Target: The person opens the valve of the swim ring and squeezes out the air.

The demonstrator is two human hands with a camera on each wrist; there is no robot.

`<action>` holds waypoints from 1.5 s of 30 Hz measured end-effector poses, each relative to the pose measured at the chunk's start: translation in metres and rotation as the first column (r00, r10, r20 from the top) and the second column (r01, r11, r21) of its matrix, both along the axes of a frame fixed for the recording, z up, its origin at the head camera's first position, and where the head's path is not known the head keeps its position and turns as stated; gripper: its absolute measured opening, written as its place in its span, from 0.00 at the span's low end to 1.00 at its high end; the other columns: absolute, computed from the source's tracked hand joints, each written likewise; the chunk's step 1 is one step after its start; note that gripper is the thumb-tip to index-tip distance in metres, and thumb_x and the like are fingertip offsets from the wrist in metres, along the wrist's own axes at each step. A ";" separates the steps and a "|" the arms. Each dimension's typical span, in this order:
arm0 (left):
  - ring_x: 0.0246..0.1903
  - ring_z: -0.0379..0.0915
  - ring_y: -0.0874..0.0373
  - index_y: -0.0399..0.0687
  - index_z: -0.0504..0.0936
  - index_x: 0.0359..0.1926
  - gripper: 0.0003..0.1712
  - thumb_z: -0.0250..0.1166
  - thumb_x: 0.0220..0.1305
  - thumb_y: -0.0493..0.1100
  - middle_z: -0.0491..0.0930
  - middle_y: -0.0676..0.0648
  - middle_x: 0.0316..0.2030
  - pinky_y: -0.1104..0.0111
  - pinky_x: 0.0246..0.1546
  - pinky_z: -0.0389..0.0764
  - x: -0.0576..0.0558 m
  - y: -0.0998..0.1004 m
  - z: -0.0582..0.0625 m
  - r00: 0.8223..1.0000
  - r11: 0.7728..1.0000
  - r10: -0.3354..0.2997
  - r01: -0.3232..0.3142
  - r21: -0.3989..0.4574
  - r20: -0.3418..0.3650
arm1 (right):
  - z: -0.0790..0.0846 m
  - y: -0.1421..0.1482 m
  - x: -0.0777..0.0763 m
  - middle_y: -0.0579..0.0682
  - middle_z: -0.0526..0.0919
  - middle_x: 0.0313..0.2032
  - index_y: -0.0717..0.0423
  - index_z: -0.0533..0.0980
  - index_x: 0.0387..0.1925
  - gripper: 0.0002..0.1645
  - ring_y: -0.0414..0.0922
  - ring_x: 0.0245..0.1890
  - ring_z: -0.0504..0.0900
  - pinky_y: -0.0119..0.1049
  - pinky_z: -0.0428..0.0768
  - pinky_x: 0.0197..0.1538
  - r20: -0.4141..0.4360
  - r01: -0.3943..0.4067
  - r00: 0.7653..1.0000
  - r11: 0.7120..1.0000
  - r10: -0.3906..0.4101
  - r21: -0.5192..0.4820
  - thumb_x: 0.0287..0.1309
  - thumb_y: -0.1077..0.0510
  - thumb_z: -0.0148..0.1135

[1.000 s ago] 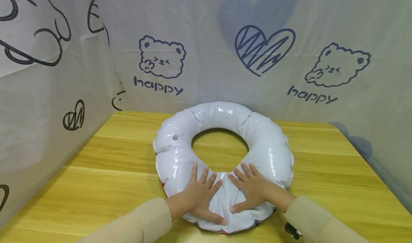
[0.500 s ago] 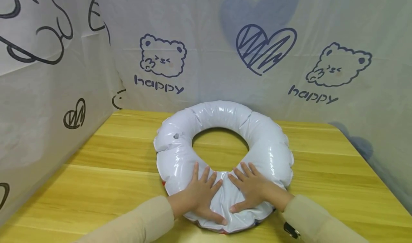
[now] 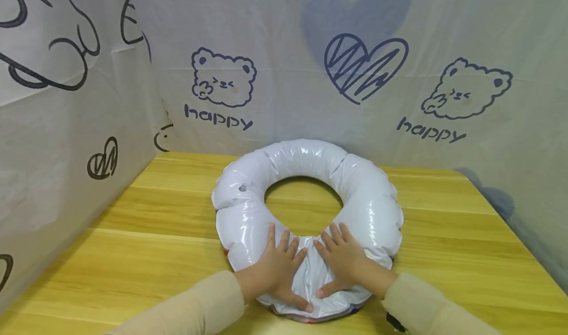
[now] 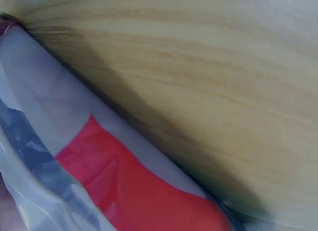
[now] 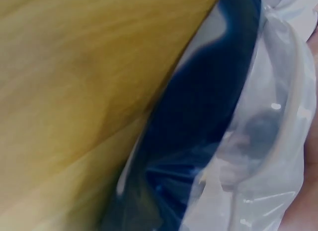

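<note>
Head view | white ring (image 3: 371, 207) | near side under left grip (image 3: 280, 267), right grip (image 3: 344, 262) | both spread

Head view: from above, looks forward and down, less near, takes in the full inflatable ring (image 3: 303, 158), the counter (image 3: 146, 261) and the cloth (image 3: 284, 83) behind | left wrist view: very near, faces the ring's red-marked side and the counter | right wrist view: also near, faces its dark blue side | all three share: ring, counter
</note>
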State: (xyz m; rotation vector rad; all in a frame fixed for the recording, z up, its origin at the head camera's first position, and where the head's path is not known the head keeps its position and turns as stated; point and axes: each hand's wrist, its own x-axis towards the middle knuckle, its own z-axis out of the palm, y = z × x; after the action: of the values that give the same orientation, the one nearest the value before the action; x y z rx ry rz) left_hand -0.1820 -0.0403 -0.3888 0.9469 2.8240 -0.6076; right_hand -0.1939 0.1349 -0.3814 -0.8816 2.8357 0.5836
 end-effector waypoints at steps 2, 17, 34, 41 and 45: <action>0.70 0.46 0.41 0.58 0.56 0.70 0.63 0.41 0.37 0.89 0.56 0.44 0.70 0.37 0.64 0.41 0.000 0.000 0.001 1.000 1.000 0.001 -0.001 -0.004 -0.003 | 0.000 0.000 0.000 0.59 0.61 0.67 0.54 0.61 0.67 0.65 0.62 0.69 0.54 0.54 0.50 0.70 -0.003 -0.003 1.000 1.000 0.003 -0.005 0.34 0.16 0.51; 0.71 0.43 0.40 0.53 0.52 0.71 0.63 0.40 0.42 0.87 0.52 0.43 0.71 0.35 0.63 0.39 -0.003 -0.010 -0.006 0.999 0.994 -0.049 0.048 0.095 0.009 | -0.010 0.019 -0.003 0.63 0.56 0.69 0.57 0.58 0.68 0.62 0.65 0.70 0.48 0.60 0.46 0.69 0.077 -0.023 0.996 0.962 0.046 -0.272 0.40 0.21 0.54; 0.69 0.47 0.37 0.48 0.48 0.72 0.58 0.45 0.50 0.80 0.52 0.40 0.70 0.32 0.59 0.46 -0.005 -0.034 0.010 0.987 0.936 -0.158 0.157 0.315 -0.023 | -0.007 0.042 0.003 0.59 0.57 0.69 0.54 0.58 0.68 0.52 0.62 0.69 0.53 0.61 0.54 0.66 -0.019 -0.108 0.993 0.848 0.115 -0.518 0.51 0.26 0.50; 0.68 0.50 0.37 0.50 0.55 0.70 0.56 0.47 0.49 0.81 0.56 0.40 0.69 0.32 0.60 0.47 -0.007 -0.045 0.025 0.983 0.946 -0.169 0.181 0.270 -0.068 | 0.003 0.042 0.005 0.62 0.48 0.71 0.53 0.58 0.68 0.48 0.62 0.69 0.52 0.62 0.55 0.65 -0.033 -0.116 0.992 0.772 0.121 -0.625 0.53 0.31 0.54; 0.68 0.50 0.37 0.52 0.58 0.69 0.57 0.49 0.46 0.82 0.57 0.39 0.69 0.33 0.60 0.47 -0.011 -0.053 0.029 0.993 0.963 -0.118 0.120 0.240 -0.019 | 0.006 0.042 0.002 0.62 0.47 0.71 0.53 0.58 0.69 0.49 0.63 0.69 0.52 0.63 0.56 0.64 -0.044 -0.129 0.990 0.771 0.131 -0.623 0.53 0.30 0.53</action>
State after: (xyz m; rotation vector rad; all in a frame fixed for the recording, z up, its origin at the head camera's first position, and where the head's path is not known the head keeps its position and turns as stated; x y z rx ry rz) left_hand -0.1933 -0.0930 -0.3601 1.1624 2.9084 -0.2801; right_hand -0.1915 0.1767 -0.3757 -1.1641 3.0079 -0.4062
